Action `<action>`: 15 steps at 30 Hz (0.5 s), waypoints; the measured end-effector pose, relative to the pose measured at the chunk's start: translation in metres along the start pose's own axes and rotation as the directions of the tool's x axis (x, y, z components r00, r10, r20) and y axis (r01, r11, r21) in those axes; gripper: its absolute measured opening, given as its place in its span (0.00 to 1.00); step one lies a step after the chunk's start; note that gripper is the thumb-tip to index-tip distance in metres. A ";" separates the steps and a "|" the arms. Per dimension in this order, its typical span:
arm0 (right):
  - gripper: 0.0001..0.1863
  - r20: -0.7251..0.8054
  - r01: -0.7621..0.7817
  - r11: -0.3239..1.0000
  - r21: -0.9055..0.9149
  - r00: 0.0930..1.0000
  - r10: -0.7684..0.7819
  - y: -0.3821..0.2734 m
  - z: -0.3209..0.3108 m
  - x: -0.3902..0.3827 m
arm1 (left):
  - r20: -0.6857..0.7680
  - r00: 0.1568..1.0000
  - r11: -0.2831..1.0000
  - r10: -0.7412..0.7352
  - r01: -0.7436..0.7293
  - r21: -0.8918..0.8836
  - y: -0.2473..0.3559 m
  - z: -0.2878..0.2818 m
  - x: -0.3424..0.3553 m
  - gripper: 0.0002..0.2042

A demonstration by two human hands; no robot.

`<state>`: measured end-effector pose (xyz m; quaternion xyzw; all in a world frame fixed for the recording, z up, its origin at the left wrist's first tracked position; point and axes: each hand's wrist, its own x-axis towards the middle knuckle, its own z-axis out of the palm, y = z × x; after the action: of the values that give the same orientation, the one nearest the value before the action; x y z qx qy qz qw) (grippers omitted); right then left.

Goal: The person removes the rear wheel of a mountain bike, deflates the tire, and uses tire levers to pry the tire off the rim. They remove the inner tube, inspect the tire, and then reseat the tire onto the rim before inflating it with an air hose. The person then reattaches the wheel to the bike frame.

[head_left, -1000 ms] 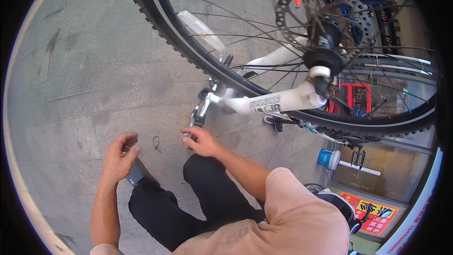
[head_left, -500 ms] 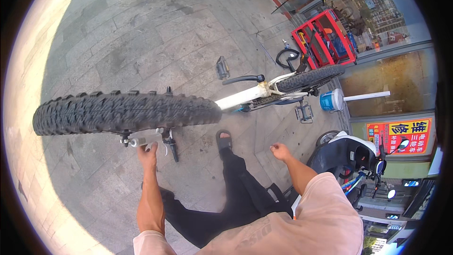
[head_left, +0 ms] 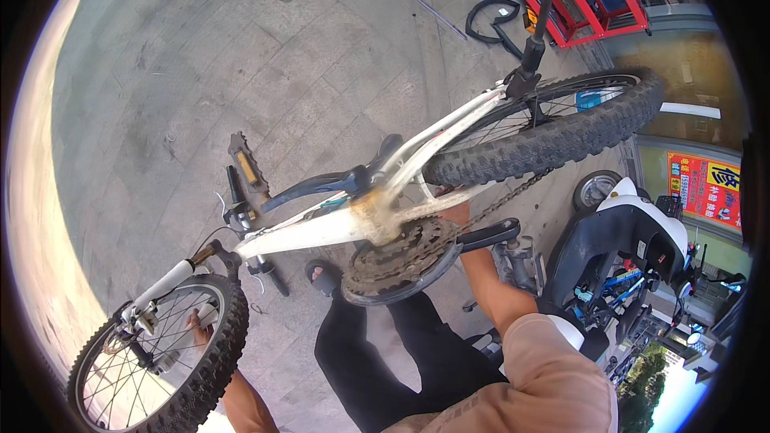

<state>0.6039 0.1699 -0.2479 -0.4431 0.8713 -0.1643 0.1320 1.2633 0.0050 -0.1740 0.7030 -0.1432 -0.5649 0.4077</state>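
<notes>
White metal forms the frame of the bike (head_left: pixel 321 232), which I have across the middle of my view, underside toward the camera. At the bike's front wheel (head_left: pixel 218 345), I see the left hand (head_left: pixel 198 332) through the spokes, near a pale reflector (head_left: pixel 208 315); I cannot tell whether its fingers pinch anything. The right hand (head_left: pixel 455 207) reaches in behind the bike's gear (head_left: pixel 401 261), mostly hidden by the frame, so I cannot read its grip either. Beyond the bike's back wheel (head_left: pixel 545 143) I make out a black loop (head_left: pixel 472 21) and a red tool rack (head_left: pixel 569 32). On the bike's near side, by that wheel, stands a scooter (head_left: pixel 597 228).
</notes>
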 end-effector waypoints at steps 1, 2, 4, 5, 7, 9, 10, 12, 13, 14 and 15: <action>0.20 -0.097 0.022 1.000 0.003 0.995 -0.022 0.004 0.009 0.003 | -0.002 1.000 0.999 -0.029 0.029 0.015 0.001 -0.004 0.005 0.17; 0.18 -0.197 0.039 0.999 -0.002 0.980 -0.039 0.009 0.015 0.006 | -0.004 0.999 0.998 -0.051 0.052 0.027 0.006 0.003 0.006 0.17; 0.18 -0.273 0.034 0.999 -0.027 0.961 -0.040 0.024 0.015 0.003 | -0.028 0.999 1.000 -0.026 0.027 0.004 0.003 0.022 0.009 0.12; 0.18 -0.282 0.037 0.999 -0.027 0.958 -0.043 0.024 0.013 0.004 | -0.033 0.999 1.000 0.001 -0.001 -0.002 0.006 0.033 0.000 0.12; 0.17 -0.245 -0.003 1.000 0.028 0.969 0.010 0.019 0.004 0.004 | -0.052 0.997 0.998 0.059 -0.060 -0.019 0.016 0.045 -0.018 0.11; 0.16 -0.207 -0.091 0.989 0.116 0.972 0.114 0.012 -0.010 -0.002 | -0.122 0.990 0.992 0.063 -0.076 -0.100 0.012 0.049 -0.025 0.11; 0.16 -0.200 -0.179 0.968 0.175 0.956 0.213 0.009 -0.026 -0.016 | -0.114 0.993 0.991 0.038 -0.052 -0.127 0.009 0.048 -0.020 0.11; 0.15 -0.171 -0.334 0.880 0.338 0.898 0.406 0.001 -0.041 -0.028 | -0.118 0.992 0.989 0.054 -0.069 -0.130 0.011 0.039 -0.021 0.11; 0.15 -0.154 -0.405 0.809 0.426 0.849 0.506 0.000 -0.050 -0.035 | -0.111 0.992 0.991 0.068 -0.080 -0.110 0.008 0.034 -0.022 0.12; 0.15 -0.136 -0.448 0.732 0.513 0.800 0.585 0.002 -0.057 -0.035 | -0.092 0.992 0.990 0.085 -0.094 -0.100 0.005 0.036 -0.019 0.12; 0.14 -0.098 -0.476 0.645 0.598 0.755 0.649 0.001 -0.062 -0.036 | -0.110 0.991 0.993 0.077 -0.086 -0.076 0.004 0.035 -0.016 0.12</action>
<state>0.6003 0.2101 -0.1894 -0.0596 0.8923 -0.4178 0.1602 1.2276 -0.0011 -0.1607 0.7088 -0.1267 -0.5145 0.4656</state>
